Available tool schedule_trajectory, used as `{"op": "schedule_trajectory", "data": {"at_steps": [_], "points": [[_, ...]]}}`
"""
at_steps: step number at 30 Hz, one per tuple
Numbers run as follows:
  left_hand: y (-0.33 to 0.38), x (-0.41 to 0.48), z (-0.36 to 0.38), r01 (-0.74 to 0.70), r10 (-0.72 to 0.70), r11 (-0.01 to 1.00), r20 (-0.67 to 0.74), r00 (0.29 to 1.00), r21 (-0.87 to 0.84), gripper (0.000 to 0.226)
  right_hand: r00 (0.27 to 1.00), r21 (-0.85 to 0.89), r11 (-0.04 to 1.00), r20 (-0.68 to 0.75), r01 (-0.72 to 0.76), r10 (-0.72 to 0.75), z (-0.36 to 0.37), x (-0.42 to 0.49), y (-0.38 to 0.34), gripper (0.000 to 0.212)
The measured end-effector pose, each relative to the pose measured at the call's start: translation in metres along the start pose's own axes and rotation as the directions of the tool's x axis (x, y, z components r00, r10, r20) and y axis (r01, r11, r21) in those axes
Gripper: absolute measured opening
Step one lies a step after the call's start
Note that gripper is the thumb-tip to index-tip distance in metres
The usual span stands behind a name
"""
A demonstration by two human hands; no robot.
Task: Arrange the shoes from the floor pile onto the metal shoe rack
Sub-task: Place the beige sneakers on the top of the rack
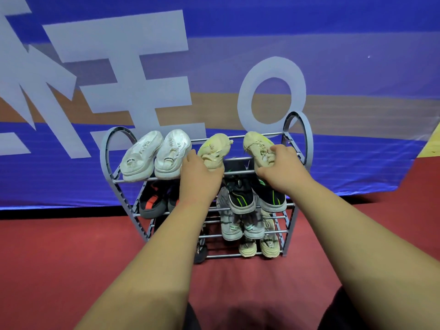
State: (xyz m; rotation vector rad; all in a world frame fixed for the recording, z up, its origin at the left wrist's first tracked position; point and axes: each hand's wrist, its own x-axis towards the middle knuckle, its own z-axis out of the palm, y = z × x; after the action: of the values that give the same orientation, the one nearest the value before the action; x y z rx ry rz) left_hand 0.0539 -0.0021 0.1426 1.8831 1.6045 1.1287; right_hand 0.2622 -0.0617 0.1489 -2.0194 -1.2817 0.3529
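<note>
1. Setting down what looks like the last pair, we have both hands up at the top tier of the metal shoe rack (104, 153), which stands on the red floor (71, 258) against the blue banner (357, 67).
2. Our left hand (200, 179) has its fingers curled over the heel end of the left cream shoe (214, 148), which lies sole-up on the top rails, just right of the white pair (172, 153).
3. Our right hand (283, 167) grips the right cream shoe (258, 146) around its collar and laces. This shoe is over the right end of the same tier, but we cannot tell whether it rests fully on the rails.
4. Below, we count these shoes in place:
   - a black-and-orange pair (152, 202) and a black-and-green pair (240, 198) on the second tier;
   - a grey pair (227, 225) on the third;
   - a beige pair (270, 244) and a black shoe (200, 251) on the lowest. Our left forearm hides anything further left of that shoe.
5. We judge the task nearly done: every tier holds shoes, and no pile shows on the visible floor, though a pile could lie outside our view.
6. What remains for us, as far as we can see, is to settle the cream pair side by side, let go of both shoes, and check for strays.
</note>
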Motion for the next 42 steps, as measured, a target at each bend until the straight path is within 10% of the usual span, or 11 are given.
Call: {"op": "schedule_trajectory", "data": {"at_steps": [23,42], "points": [[-0.016,0.013,0.025,-0.112,0.112,0.994,0.041,0.993,0.005,0.062,0.966,0.029,0.987,-0.210,0.158,-0.148,0.005,0.007,-0.010,0.020],[-0.001,0.011,0.039,-0.167,0.173,0.984,0.092,0.981,-0.070,0.053,0.990,0.071,0.989,-0.071,0.130,-0.124,0.019,0.023,0.010,0.040]]}}
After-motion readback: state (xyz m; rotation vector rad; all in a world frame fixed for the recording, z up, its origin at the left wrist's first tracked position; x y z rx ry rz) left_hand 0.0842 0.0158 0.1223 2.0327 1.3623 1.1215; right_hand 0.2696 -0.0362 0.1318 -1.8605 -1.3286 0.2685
